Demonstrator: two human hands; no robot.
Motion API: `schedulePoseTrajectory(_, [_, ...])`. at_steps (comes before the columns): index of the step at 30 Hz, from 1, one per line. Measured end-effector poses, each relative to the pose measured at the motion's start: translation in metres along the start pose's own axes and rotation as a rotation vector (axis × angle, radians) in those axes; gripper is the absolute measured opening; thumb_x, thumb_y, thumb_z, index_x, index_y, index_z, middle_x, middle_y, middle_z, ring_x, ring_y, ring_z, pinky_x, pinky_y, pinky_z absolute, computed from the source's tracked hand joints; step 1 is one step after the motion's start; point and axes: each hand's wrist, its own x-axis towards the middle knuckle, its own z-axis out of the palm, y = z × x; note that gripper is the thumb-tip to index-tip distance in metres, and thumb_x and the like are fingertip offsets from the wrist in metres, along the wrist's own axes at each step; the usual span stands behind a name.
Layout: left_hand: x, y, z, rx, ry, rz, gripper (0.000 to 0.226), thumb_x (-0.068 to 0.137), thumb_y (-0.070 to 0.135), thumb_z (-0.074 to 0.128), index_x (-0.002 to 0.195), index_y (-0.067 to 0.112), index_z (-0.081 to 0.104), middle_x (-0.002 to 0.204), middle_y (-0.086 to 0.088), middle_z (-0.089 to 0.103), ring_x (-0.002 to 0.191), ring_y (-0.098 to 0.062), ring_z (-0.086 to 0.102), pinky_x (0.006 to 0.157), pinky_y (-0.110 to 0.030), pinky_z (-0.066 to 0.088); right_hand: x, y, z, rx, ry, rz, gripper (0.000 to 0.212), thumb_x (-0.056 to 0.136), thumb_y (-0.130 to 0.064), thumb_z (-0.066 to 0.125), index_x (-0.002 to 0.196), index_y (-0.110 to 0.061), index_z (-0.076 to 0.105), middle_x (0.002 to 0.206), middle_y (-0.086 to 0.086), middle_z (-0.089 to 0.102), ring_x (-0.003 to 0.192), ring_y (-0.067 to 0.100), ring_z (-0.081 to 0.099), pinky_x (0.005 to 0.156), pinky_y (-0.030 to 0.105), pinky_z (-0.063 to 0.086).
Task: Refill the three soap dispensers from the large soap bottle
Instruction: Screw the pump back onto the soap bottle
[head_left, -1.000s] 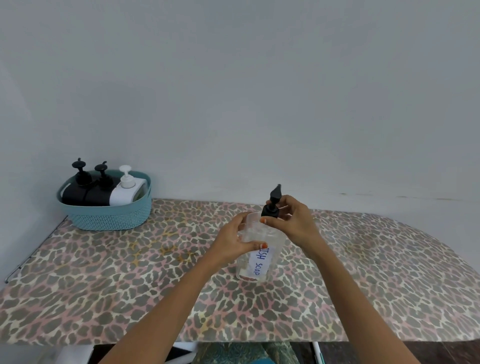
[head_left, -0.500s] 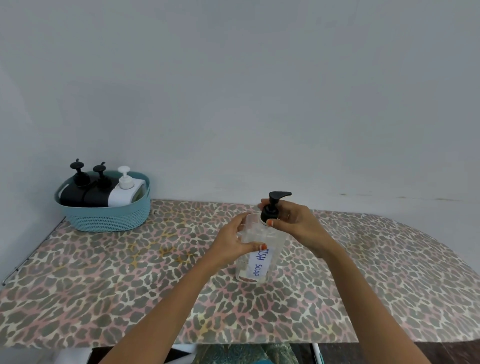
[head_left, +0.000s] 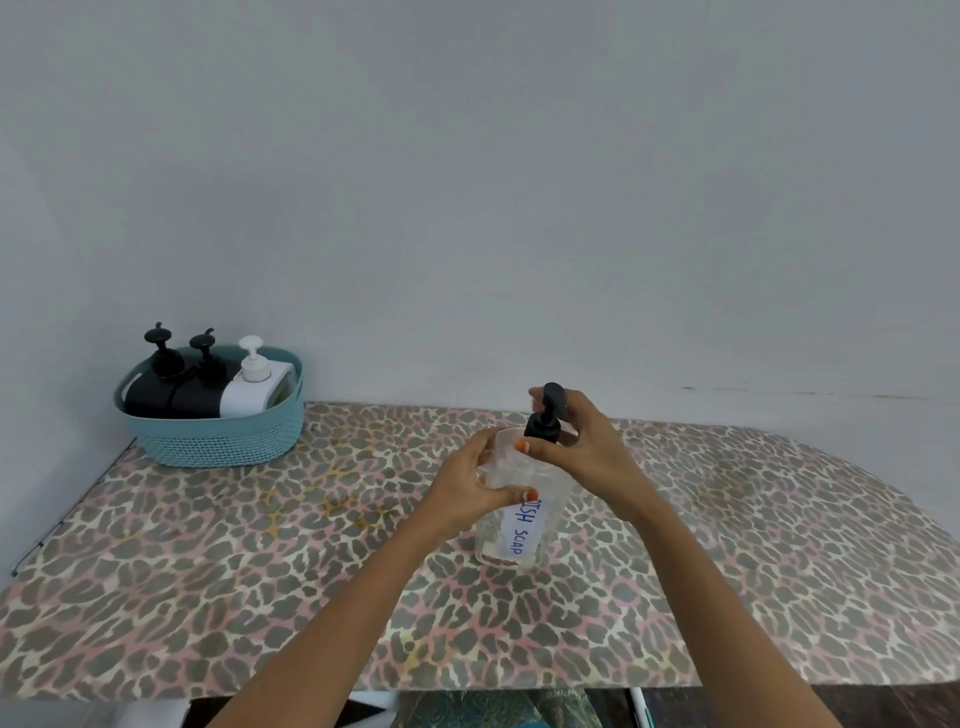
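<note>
Head view, upright soap bottle (head_left: 515, 538), left fingers (head_left: 501, 496) gripping body, right fingers (head_left: 545, 451) pinching pump (head_left: 543, 427)

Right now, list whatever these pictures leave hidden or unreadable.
Head view only:
- Soap level in the clear bottle: left hand and right hand cover its upper body.
- Whether the pump collar is loosened: right-hand fingers wrap it.
- Fill of the three dispensers: opaque, lower halves behind the basket wall.
- First letter of the label: under the left thumb.

Plain grey wall (head_left: 467, 182) — leopard-print table (head_left: 208, 597) against it, evenly lit.
</note>
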Motion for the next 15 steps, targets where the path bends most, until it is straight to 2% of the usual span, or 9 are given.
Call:
schedulePoseTrajectory(2, [0.001,-0.001,0.0,0.003,0.005,0.002,0.063,0.065,0.02,0.081,0.116,0.031,0.044,0.113,0.009,0.056,0.11,-0.012,0.052,0.093,-0.03,0.047,-0.003,-0.003,-0.011,0.058,-0.13,0.009,0.048,0.081,-0.007,0.067,0.124,-0.02,0.05,0.122,-0.01,0.056,0.112,0.0,0.053,0.093,0.014,0.046])
schedulePoseTrajectory(4, [0.001,-0.001,0.0,0.0,0.007,0.008,0.063,0.065,0.019,0.081,0.115,0.029,0.045,0.111,0.009,0.056,0.108,-0.011,0.053,0.089,-0.024,0.047,-0.004,-0.004,-0.018,0.101,-0.171,0.016,0.039,0.081,-0.002,0.065,0.115,-0.02,0.057,0.116,-0.01,0.061,0.107,-0.001,0.059,0.088,0.015,0.048])
schedulePoseTrajectory(6, [0.001,-0.001,0.001,-0.001,0.007,0.018,0.063,0.064,0.018,0.081,0.115,0.029,0.045,0.11,0.01,0.056,0.107,-0.01,0.053,0.085,-0.017,0.046,-0.004,-0.004,-0.018,0.141,-0.132,0.01,0.034,0.079,0.002,0.065,0.105,-0.019,0.062,0.108,-0.01,0.065,0.098,-0.004,0.062,0.08,0.013,0.05])
schedulePoseTrajectory(10, [0.0,-0.003,0.001,0.008,0.015,0.028,0.063,0.065,0.019,0.081,0.116,0.029,0.045,0.111,0.009,0.057,0.107,-0.009,0.053,0.084,-0.014,0.045,-0.001,0.0,-0.013,0.118,-0.037,-0.023,0.033,0.073,0.003,0.071,0.093,-0.023,0.066,0.095,-0.009,0.069,0.089,-0.001,0.065,0.08,0.016,0.052])
schedulePoseTrajectory(15, [0.0,-0.004,0.001,0.005,0.028,0.045,0.061,0.065,0.02,0.081,0.116,0.029,0.046,0.112,0.008,0.058,0.107,-0.01,0.055,0.084,-0.014,0.047,-0.001,0.006,-0.001,0.093,0.084,-0.064,0.026,0.074,0.001,0.072,0.094,-0.015,0.066,0.093,-0.006,0.068,0.082,-0.005,0.063,0.078,0.014,0.051])
